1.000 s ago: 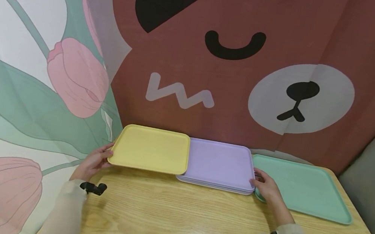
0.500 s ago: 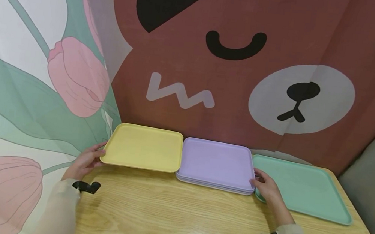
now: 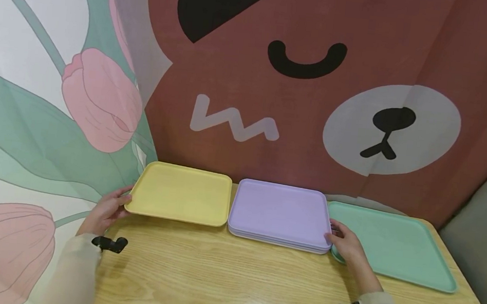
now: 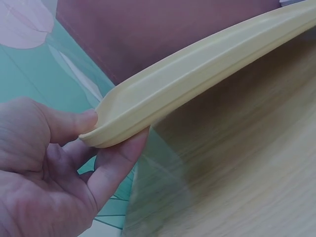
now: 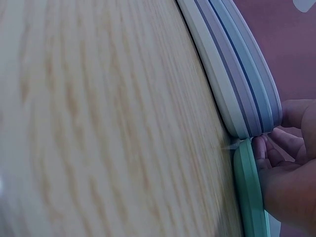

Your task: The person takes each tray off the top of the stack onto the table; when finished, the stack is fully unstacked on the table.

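Note:
A yellow tray (image 3: 180, 194) is at the left in the head view. My left hand (image 3: 104, 212) pinches its near left corner, thumb on the rim and fingers underneath. The left wrist view has the yellow tray (image 4: 173, 81) tilted, with a gap and shadow between it and the tabletop. Right of it lies a stack of several trays, a purple tray (image 3: 281, 212) on top. My right hand (image 3: 347, 240) grips the stack's right edge near its front corner, thumb at the top rim and other fingers curled against the side. Edges of different colours show in the stack (image 5: 242, 74).
A larger green tray (image 3: 397, 247) lies flat at the right, its left end right beside the stack. The wooden table (image 3: 222, 277) meets a wall cloth (image 3: 296, 157) with a bear print behind and a tulip-print cloth (image 3: 48, 162) at the left.
My left hand has drawn the yellow tray leftward, off its overlap with the purple tray, and a little lower. The right hand and the stack have stayed in place.

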`<state>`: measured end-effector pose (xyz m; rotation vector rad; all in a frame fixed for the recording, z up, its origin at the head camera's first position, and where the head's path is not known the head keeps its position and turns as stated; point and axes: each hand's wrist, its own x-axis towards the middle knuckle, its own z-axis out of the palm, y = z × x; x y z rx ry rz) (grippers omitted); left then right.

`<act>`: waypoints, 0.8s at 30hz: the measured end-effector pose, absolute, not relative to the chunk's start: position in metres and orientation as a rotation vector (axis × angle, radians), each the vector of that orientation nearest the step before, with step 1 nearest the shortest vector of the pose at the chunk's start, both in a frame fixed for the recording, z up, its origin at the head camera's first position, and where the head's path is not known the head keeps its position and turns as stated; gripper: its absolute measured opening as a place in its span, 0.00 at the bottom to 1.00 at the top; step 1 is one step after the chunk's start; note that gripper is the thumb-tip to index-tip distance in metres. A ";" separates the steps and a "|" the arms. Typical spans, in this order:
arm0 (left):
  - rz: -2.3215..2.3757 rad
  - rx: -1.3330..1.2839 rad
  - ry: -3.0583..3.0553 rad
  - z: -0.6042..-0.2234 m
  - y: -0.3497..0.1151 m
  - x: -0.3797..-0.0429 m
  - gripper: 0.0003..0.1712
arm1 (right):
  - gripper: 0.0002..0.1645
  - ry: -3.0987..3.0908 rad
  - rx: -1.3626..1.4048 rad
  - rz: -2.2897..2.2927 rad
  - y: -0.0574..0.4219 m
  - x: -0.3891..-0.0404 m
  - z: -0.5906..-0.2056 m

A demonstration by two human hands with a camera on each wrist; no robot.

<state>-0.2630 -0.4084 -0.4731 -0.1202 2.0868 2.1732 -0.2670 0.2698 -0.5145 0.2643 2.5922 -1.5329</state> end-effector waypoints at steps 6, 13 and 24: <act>2.209 -0.144 2.039 -0.473 -0.405 -0.266 0.36 | 0.39 2.616 0.227 -1.525 0.270 -0.266 -0.514; 2.209 -0.202 2.127 -0.477 -0.395 -0.269 0.34 | 0.39 2.628 0.204 -1.523 0.271 -0.266 -0.515; 2.134 -0.373 2.335 -0.483 -0.381 -0.278 0.33 | 0.39 2.627 0.216 -1.535 0.270 -0.266 -0.514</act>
